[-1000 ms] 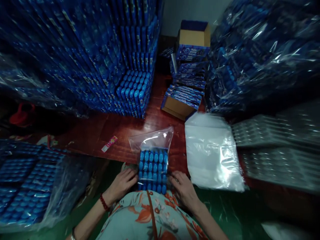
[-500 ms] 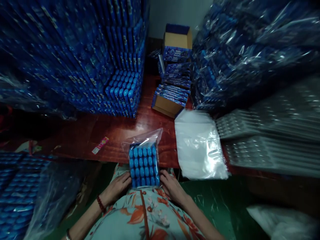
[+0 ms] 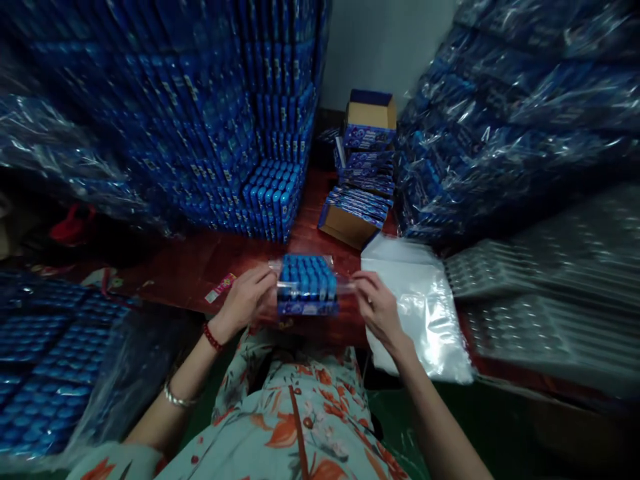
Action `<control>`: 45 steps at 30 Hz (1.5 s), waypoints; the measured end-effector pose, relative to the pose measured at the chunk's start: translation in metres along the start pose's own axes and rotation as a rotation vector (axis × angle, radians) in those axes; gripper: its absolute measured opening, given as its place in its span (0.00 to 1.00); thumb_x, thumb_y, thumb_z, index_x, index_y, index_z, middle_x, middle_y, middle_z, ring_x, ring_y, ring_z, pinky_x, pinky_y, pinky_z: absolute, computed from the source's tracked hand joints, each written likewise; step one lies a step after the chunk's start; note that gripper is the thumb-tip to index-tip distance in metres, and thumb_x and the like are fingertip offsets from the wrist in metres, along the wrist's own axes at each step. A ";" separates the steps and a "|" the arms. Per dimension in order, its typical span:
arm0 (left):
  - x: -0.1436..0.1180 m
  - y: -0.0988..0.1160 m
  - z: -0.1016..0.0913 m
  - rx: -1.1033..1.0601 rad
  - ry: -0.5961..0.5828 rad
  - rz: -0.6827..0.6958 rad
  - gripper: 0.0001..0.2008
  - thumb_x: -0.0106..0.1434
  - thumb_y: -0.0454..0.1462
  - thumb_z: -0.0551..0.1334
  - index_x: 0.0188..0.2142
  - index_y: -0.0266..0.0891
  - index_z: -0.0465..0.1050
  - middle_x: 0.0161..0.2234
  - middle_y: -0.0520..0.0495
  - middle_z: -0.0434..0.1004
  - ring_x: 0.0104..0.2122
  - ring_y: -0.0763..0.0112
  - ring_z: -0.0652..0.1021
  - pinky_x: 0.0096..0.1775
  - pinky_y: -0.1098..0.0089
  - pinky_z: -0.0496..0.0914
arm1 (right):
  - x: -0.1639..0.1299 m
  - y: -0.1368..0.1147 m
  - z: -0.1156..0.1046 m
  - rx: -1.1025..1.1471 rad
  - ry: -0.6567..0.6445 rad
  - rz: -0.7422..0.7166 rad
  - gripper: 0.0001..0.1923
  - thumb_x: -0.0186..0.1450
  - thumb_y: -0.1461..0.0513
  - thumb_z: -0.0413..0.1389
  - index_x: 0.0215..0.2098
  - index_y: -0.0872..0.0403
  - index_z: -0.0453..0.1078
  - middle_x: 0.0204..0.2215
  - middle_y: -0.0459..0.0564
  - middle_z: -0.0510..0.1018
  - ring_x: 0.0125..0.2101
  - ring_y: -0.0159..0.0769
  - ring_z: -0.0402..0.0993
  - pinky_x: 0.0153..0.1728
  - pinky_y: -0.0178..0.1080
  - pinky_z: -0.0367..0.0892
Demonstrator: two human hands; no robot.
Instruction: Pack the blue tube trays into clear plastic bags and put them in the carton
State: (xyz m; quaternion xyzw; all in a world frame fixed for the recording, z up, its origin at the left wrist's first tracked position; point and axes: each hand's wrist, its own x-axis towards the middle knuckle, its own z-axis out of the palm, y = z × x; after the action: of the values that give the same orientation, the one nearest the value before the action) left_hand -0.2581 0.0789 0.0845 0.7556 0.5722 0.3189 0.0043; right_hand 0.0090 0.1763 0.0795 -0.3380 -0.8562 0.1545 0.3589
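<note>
Now the bagged block of blue pieces, which lay flat by the person's body a moment ago, is lifted over the tabletop, left hand and right hand fingers pinching the bag's ends, apparently to close it.

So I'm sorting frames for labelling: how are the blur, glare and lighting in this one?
Head view: dim overall, edges smeared and bowed by the wide lens; glare streaks on the wrapped blue stacks and the clear bag pile; the bagged block of blue pieces between left hand and right hand is slightly motion-blurred.
</note>
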 end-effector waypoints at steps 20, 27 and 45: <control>0.104 -0.018 0.025 -1.333 0.700 -0.616 0.13 0.50 0.43 0.69 0.30 0.35 0.77 0.27 0.48 0.80 0.32 0.71 0.78 0.43 0.68 0.69 | 0.122 0.011 0.021 0.610 0.551 0.355 0.14 0.58 0.53 0.57 0.33 0.52 0.61 0.25 0.45 0.73 0.25 0.36 0.72 0.28 0.41 0.69; 0.120 -0.018 0.024 -1.327 0.683 -0.595 0.15 0.51 0.46 0.67 0.29 0.34 0.78 0.29 0.46 0.80 0.31 0.70 0.78 0.40 0.69 0.70 | 0.142 -0.031 0.032 -0.383 0.362 -0.472 0.14 0.66 0.65 0.49 0.49 0.52 0.67 0.43 0.53 0.73 0.47 0.40 0.64 0.49 0.43 0.58; 0.104 -0.014 0.025 -0.864 0.573 -0.518 0.17 0.63 0.45 0.55 0.34 0.36 0.77 0.32 0.47 0.79 0.32 0.69 0.76 0.37 0.71 0.69 | 0.171 -0.042 0.038 -0.358 0.195 -0.651 0.11 0.66 0.62 0.48 0.42 0.55 0.70 0.36 0.51 0.77 0.39 0.42 0.67 0.39 0.42 0.59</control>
State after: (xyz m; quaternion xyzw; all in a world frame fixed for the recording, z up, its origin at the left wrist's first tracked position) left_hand -0.2430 0.1827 0.1086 0.4039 0.5347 0.7040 0.2354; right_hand -0.1255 0.2631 0.1615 -0.1190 -0.8940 -0.1525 0.4041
